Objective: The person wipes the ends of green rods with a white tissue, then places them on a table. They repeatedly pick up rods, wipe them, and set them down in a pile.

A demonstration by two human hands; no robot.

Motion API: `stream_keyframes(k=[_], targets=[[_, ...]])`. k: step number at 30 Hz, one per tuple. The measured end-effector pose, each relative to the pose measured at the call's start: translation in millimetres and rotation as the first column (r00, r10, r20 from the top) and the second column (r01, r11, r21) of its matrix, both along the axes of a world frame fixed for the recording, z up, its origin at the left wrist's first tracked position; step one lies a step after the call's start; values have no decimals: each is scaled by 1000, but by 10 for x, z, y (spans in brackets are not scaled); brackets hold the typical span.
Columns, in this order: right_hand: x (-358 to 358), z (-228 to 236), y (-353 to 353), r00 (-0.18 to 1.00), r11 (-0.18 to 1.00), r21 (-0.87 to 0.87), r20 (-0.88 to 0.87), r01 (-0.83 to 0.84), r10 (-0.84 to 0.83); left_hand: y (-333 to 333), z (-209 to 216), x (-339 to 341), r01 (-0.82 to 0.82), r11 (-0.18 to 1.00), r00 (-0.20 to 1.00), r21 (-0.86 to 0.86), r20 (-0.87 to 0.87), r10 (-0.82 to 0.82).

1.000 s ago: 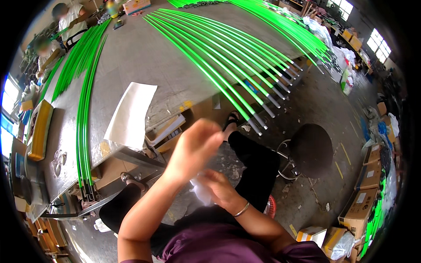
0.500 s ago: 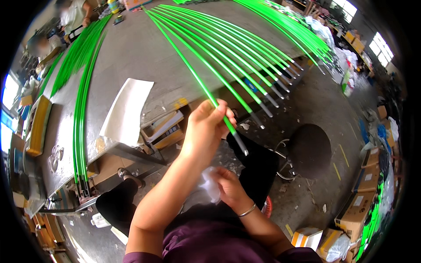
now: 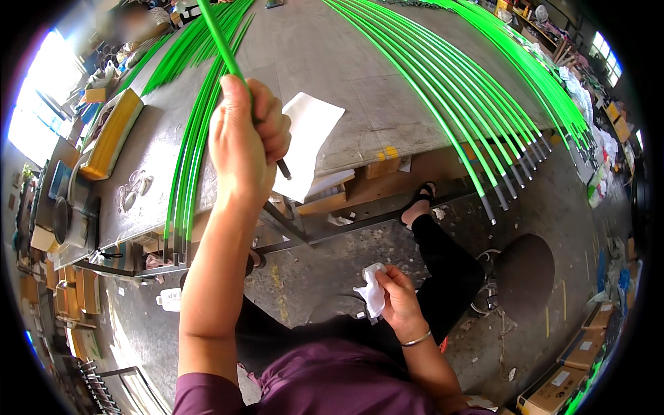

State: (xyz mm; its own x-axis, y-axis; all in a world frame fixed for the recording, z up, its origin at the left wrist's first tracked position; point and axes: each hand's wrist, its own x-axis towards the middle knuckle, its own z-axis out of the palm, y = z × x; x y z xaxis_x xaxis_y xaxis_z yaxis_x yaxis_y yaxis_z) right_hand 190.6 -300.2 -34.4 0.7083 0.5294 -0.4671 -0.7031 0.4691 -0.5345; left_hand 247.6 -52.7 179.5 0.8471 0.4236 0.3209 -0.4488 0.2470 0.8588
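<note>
My left hand [image 3: 245, 138] is raised over the table's near left part, closed round a green rod [image 3: 221, 38] with a dark tip poking out below the fist. The rod slants up and away past the top of the picture. My right hand [image 3: 401, 304] is low in front of my lap, pinching a crumpled white cloth [image 3: 374, 294]. A fan of green rods [image 3: 443, 97] lies to the right, dark ends jutting over the table edge. Left of and partly behind my left hand, a bundle of green rods [image 3: 200, 124] lies on the table.
A white sheet [image 3: 311, 131] lies on the grey table [image 3: 290, 52] beside my left hand. At left are a yellow-sided box [image 3: 114, 135] and wire loops [image 3: 135, 190]. A round dark stool [image 3: 526, 277] stands right. More green rods [image 3: 512, 55] lie far right; another person [image 3: 142, 31] is far left.
My left hand has carried the rod from the fan leftward, toward the left bundle, and raised it. The view has turned left. My right hand keeps the cloth, now away from the left forearm.
</note>
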Motion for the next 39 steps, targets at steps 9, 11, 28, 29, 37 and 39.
stream_keyframes(k=[9, 11, 28, 29, 37, 39], targets=[[14, 41, 45, 1000, 999, -37, -3, -5, 5, 64, -343, 193, -60, 994, 998, 91, 6, 60], [31, -3, 17, 1000, 1000, -25, -12, -5, 5, 59, -354, 194, -65, 993, 998, 95, 11, 64], [144, -12, 148, 1000, 1000, -15, -14, -14, 14, 76, -408, 196, -60, 995, 998, 86, 32, 57], [147, -7, 155, 1000, 1000, -13, -12, -16, 16, 76, -407, 197, -65, 993, 997, 97, 35, 61], [162, -8, 218, 1000, 998, -52, -19, -25, 24, 100, -435, 172, -47, 993, 997, 110, 66, 40], [164, -21, 228, 999, 998, -55, -20, -28, 26, 91, -424, 167, -37, 994, 997, 101, 64, 31]])
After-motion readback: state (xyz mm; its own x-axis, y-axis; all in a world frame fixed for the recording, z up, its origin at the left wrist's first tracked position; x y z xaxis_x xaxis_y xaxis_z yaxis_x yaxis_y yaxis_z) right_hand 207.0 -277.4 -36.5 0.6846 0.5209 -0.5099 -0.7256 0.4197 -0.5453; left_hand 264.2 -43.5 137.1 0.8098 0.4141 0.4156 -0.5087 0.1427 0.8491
